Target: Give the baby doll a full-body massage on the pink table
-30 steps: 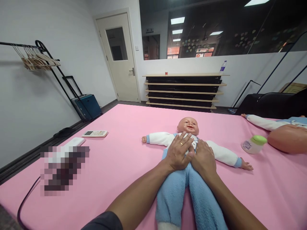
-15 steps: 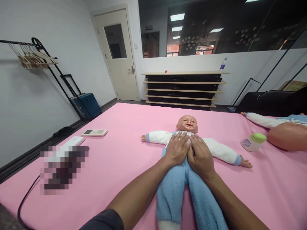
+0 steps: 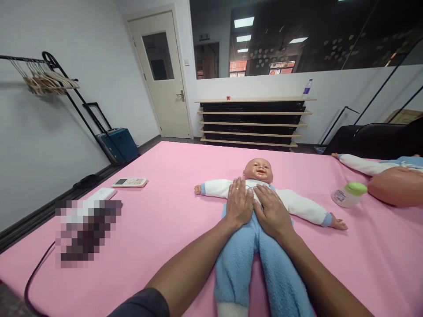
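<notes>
A baby doll (image 3: 257, 171) in a white top and blue fleece trousers lies face up, arms spread, on the pink surface (image 3: 158, 233). My left hand (image 3: 238, 200) rests flat on one side of its chest, fingers stretched toward its head, a ring on one finger. On the other side of the chest lies my right hand (image 3: 272, 209), also flat, its fingers angled toward the middle. The hands cover most of the doll's front. Its head, arms and trousers show around them.
A jar with a green lid (image 3: 349, 194) and a second doll (image 3: 396, 187) lie to the right. At left are a remote control (image 3: 129, 182), a white power strip (image 3: 101, 196) and a blurred-out dark item. Behind stand shelves (image 3: 254, 113) and a suitcase (image 3: 119, 145).
Both hands have shifted slightly left on the doll's chest. The left hand's fingers now point more toward the head; the right hand's fingers lean more inward.
</notes>
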Available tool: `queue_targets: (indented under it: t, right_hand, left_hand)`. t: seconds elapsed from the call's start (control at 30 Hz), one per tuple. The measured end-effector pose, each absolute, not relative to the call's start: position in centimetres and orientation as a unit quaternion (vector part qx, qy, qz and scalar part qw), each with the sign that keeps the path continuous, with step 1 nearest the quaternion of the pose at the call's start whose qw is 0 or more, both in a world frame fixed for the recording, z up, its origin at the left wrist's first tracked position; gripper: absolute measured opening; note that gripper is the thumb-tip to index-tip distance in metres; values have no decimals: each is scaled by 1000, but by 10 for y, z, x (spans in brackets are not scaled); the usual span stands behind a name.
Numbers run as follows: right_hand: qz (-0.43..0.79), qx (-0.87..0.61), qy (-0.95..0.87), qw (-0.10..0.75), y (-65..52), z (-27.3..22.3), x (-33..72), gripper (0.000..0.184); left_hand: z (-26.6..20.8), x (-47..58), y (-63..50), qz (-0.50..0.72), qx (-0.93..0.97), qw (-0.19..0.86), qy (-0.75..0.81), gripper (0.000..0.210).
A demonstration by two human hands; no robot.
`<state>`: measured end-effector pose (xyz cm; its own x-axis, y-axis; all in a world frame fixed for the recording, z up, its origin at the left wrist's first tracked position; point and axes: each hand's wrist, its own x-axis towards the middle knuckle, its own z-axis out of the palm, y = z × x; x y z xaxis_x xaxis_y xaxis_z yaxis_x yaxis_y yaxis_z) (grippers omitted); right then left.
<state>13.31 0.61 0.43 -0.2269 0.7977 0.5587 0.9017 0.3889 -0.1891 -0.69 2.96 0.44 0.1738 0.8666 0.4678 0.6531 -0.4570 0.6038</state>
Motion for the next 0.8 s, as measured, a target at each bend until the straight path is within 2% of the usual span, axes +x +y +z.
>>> queue_targets:
  t: [0.27, 0.5, 0.8]
  right_hand:
    - [-73, -653, -698, 283, 9, 0, 136, 58]
    - [-69, -687, -662, 293, 9, -5, 141, 59]
    - [-116, -704, -639, 289, 4, -4, 136, 53]
  left_hand:
    - [16, -10, 20, 405, 810, 82, 416, 54]
    - [28, -12, 14, 347, 880, 79, 316, 53]
    - [26, -8, 20, 309, 860, 87, 397, 49]
